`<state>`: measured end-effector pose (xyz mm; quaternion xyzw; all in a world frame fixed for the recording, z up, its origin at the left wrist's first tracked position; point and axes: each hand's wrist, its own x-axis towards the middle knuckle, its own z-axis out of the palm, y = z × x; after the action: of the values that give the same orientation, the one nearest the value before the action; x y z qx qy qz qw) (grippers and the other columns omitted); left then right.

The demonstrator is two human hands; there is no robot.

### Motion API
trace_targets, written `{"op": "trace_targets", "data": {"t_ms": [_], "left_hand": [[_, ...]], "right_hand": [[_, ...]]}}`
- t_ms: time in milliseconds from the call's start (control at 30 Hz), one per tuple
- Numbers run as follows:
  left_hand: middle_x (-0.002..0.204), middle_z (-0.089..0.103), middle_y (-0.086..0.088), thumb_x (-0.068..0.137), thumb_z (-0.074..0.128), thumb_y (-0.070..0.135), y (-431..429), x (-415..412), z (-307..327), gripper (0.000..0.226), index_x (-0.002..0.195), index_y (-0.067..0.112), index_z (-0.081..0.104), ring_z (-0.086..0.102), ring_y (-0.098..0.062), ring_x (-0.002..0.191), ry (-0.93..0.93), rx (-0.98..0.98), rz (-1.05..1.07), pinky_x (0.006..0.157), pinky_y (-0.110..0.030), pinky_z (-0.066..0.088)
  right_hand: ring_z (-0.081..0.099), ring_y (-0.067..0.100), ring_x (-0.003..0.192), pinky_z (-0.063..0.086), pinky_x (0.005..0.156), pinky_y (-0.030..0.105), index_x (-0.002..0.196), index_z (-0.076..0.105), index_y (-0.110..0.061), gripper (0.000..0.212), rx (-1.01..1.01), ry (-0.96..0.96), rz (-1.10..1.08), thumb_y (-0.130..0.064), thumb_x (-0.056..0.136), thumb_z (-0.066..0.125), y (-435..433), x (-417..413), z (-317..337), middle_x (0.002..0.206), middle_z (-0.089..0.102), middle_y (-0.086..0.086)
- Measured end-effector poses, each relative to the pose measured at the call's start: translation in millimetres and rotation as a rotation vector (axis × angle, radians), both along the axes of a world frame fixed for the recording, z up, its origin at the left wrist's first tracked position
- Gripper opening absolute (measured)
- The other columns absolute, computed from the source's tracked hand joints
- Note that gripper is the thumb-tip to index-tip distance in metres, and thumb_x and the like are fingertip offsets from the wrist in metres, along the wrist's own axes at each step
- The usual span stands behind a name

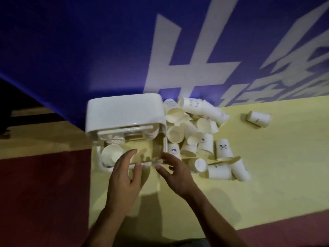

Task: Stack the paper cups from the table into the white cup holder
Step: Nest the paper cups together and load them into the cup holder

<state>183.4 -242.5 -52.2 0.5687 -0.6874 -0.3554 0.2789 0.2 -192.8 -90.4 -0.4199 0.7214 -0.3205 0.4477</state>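
The white cup holder (pixel 122 111) stands at the table's left end, and its clear front door (pixel 144 150) is swung down toward me. Inside it, a stack of white paper cups (pixel 110 155) lies at the left. My left hand (pixel 122 173) holds the door's front edge, fingers on top and thumb below. My right hand (pixel 173 171) pinches the door's right front corner. Several loose paper cups (pixel 199 139) lie in a heap right of the holder, some with small printed faces.
One paper cup (pixel 259 118) lies on its side alone at the far right of the yellow table (pixel 267 166). A blue wall with large white characters (pixel 187 65) rises behind. A dark red floor (pixel 44 193) lies left of the table.
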Motion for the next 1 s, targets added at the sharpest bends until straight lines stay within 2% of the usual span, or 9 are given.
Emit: {"op": "trace_targets", "data": {"t_ms": [67,100,233,300,400,533,700,833,1000], "left_hand": [[0.134,0.060,0.010,0.101,0.056,0.034,6,-47,1,0.037,0.136,0.022,0.059,0.049,0.011,0.123,0.011,0.022,-0.153,0.098,-0.005,0.037],[0.135,0.059,0.011,0.102,0.055,0.038,8,-74,0,0.037,0.137,0.024,0.059,0.049,0.013,0.121,0.005,0.030,-0.212,0.096,-0.004,0.036],[0.138,0.059,0.011,0.095,0.046,0.054,10,-179,-4,0.048,0.137,0.031,0.056,0.053,-0.004,0.124,-0.009,0.076,-0.404,0.099,-0.028,0.048],[0.140,0.058,0.009,0.095,0.050,0.050,10,-234,-7,0.049,0.138,0.028,0.055,0.052,-0.006,0.128,-0.005,0.051,-0.483,0.102,-0.029,0.048],[0.143,0.055,0.009,0.098,0.059,0.041,8,-310,-11,0.046,0.141,0.027,0.052,0.050,-0.008,0.132,-0.067,-0.001,-0.553,0.099,-0.022,0.044],[0.149,0.050,0.007,0.096,0.063,0.041,-2,-413,-23,0.055,0.146,0.025,0.046,0.048,-0.013,0.135,-0.184,-0.025,-0.639,0.096,-0.022,0.040],[0.158,0.038,-0.001,0.093,0.067,0.045,-24,-519,-45,0.073,0.154,0.020,0.035,0.039,-0.021,0.143,-0.399,-0.055,-0.756,0.109,-0.036,0.043],[0.165,0.028,-0.002,0.089,0.070,0.053,-37,-581,-63,0.089,0.158,0.020,0.024,0.029,-0.024,0.149,-0.576,-0.083,-0.842,0.117,-0.041,0.036],[0.157,0.040,-0.004,0.084,0.073,0.054,-46,-623,-101,0.091,0.155,0.022,0.027,0.040,-0.027,0.141,-0.775,-0.171,-0.882,0.114,-0.042,0.037]], "right_hand": [[0.063,-0.004,0.114,0.055,0.099,0.030,0.138,0.060,-0.028,0.048,-0.015,-0.028,-0.113,-0.045,0.094,0.070,23,-42,8,0.127,0.068,-0.016],[0.065,-0.004,0.111,0.056,0.097,0.029,0.134,0.062,-0.028,0.041,-0.027,-0.036,-0.178,-0.038,0.095,0.071,34,-65,11,0.122,0.070,-0.015],[0.070,0.000,0.100,0.057,0.090,0.025,0.123,0.067,-0.027,0.029,-0.064,-0.010,-0.407,-0.023,0.095,0.071,66,-156,19,0.109,0.075,-0.011],[0.071,0.003,0.098,0.057,0.086,0.023,0.121,0.067,-0.025,0.026,-0.085,-0.009,-0.493,-0.020,0.096,0.071,83,-203,18,0.106,0.076,-0.009],[0.071,0.002,0.098,0.056,0.086,0.022,0.122,0.068,-0.021,0.025,-0.085,0.020,-0.574,-0.019,0.097,0.069,101,-262,14,0.106,0.076,-0.009],[0.070,0.000,0.100,0.056,0.089,0.023,0.123,0.067,-0.024,0.025,-0.051,-0.017,-0.620,-0.022,0.098,0.068,117,-325,-3,0.107,0.075,-0.011],[0.068,-0.004,0.101,0.054,0.086,0.015,0.125,0.066,-0.026,0.027,-0.022,-0.050,-0.634,-0.023,0.099,0.067,125,-375,-23,0.107,0.075,-0.012],[0.069,-0.005,0.098,0.052,0.081,0.010,0.123,0.067,-0.026,0.026,-0.017,-0.072,-0.664,-0.020,0.098,0.067,127,-398,-35,0.106,0.075,-0.012],[0.069,-0.002,0.099,0.055,0.084,0.016,0.122,0.068,-0.026,0.025,-0.001,-0.108,-0.669,-0.020,0.098,0.067,127,-414,-51,0.106,0.075,-0.012]]}}
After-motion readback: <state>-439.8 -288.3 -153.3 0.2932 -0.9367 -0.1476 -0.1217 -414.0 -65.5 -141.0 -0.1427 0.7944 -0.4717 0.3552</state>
